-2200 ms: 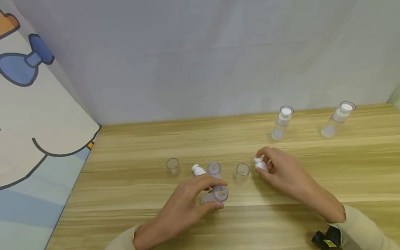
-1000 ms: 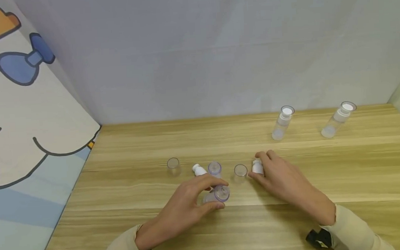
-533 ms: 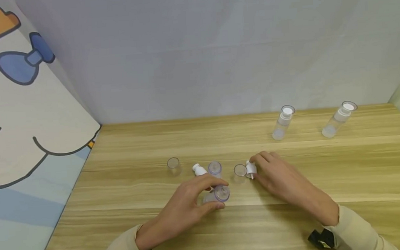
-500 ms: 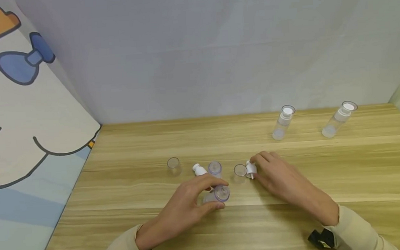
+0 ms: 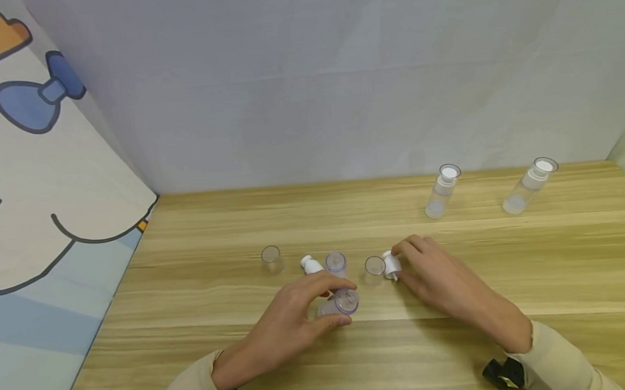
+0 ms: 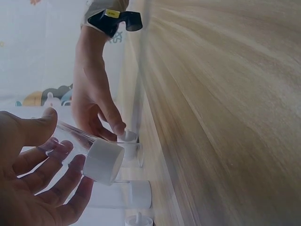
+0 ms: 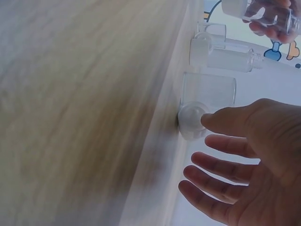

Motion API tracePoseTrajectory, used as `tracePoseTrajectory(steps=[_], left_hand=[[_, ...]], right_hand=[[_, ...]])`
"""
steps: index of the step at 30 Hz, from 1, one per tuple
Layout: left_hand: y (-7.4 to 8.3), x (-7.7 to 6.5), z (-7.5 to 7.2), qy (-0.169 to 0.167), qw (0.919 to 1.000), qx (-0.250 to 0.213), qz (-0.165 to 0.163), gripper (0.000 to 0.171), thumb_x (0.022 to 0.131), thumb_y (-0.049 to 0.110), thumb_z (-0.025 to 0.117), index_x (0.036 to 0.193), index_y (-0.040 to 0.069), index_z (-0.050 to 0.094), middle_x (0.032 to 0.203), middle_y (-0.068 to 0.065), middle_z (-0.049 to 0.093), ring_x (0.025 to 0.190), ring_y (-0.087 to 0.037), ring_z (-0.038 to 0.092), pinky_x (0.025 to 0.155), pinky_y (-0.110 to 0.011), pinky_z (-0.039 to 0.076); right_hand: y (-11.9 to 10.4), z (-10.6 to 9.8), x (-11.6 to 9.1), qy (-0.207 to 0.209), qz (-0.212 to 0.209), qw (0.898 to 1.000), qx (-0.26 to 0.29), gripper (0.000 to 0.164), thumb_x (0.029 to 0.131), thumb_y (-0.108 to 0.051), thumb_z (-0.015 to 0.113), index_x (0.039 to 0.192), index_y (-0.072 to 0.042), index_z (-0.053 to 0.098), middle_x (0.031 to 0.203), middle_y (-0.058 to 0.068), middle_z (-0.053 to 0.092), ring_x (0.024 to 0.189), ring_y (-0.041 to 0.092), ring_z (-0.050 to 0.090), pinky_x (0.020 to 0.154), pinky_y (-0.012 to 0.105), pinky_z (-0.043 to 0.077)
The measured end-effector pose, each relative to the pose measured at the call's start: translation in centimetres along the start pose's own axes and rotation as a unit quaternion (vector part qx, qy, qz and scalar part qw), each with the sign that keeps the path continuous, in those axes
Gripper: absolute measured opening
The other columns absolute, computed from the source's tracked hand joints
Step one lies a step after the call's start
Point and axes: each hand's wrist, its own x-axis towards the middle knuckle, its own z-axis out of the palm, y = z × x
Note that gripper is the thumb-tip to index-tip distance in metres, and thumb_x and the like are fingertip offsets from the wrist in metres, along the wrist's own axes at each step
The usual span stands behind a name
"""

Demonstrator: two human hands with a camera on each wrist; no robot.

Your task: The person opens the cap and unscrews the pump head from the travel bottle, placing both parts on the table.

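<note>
White pump (image 5: pixel 391 265) has shifted left, touching right-hand fingers (image 5: pixel 408 249)

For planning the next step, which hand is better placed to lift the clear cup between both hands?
Probably the right hand: its fingers are at a white pump close beside that cup, while the left hand holds a bottle.

It looks like a screened-off tabletop booth, in what kind of building I cannot tell: a wood-grain table (image 5: pixel 213 224) fills the lower frame, a creased grey backdrop (image 5: pixel 285 73) spans the upper middle, and a cartoon-printed panel (image 5: pixel 52 179) slants down the left
</note>
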Motion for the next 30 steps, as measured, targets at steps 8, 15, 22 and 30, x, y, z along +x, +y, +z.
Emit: tracePoseTrajectory(steps=[8,15,22,30], left_hand=[[0.1,0.0,-0.1,0.004,1.0,0.003,-0.004,0.042,0.087,0.021,0.084,0.127,0.015,0.071,0.122,0.005,0.075,0.105,-0.008,0.067,0.094,-0.029,0.058],[0.0,-0.1,-0.3,0.007,0.9999,-0.006,-0.01,0.043,0.087,0.019,0.085,0.127,0.015,0.071,0.123,0.005,0.074,0.106,-0.008,0.068,0.094,-0.032,0.059],[-0.2,-0.3,-0.4,0.018,0.9995,-0.017,-0.021,0.043,0.087,0.016,0.085,0.127,0.016,0.071,0.123,0.004,0.075,0.105,-0.009,0.068,0.094,-0.033,0.06],[-0.5,-0.5,-0.5,0.044,0.9987,-0.015,-0.02,0.044,0.083,0.012,0.088,0.124,0.014,0.072,0.123,0.003,0.075,0.105,-0.009,0.07,0.094,-0.029,0.06]], right_hand=[[-0.1,-0.4,-0.2,-0.005,0.008,1.0,0.011,0.035,0.09,-0.012,0.081,0.121,-0.003,0.067,0.116,0.011,0.071,0.106,0.028,0.069,0.091,0.046,0.061],[-0.1,-0.8,-0.2,-0.019,0.024,0.999,0.019,0.037,0.091,-0.012,0.08,0.124,-0.003,0.067,0.12,0.012,0.07,0.11,0.03,0.069,0.094,0.049,0.061],[0.1,-1.2,-0.2,-0.047,0.058,0.996,0.038,0.044,0.095,-0.015,0.075,0.134,-0.001,0.06,0.129,0.018,0.069,0.115,0.034,0.069,0.097,0.052,0.06],[0.7,-2.1,-0.3,-0.011,0.06,0.996,0.059,0.046,0.095,-0.005,0.07,0.137,0.001,0.054,0.128,0.021,0.067,0.114,0.038,0.067,0.095,0.055,0.058]])
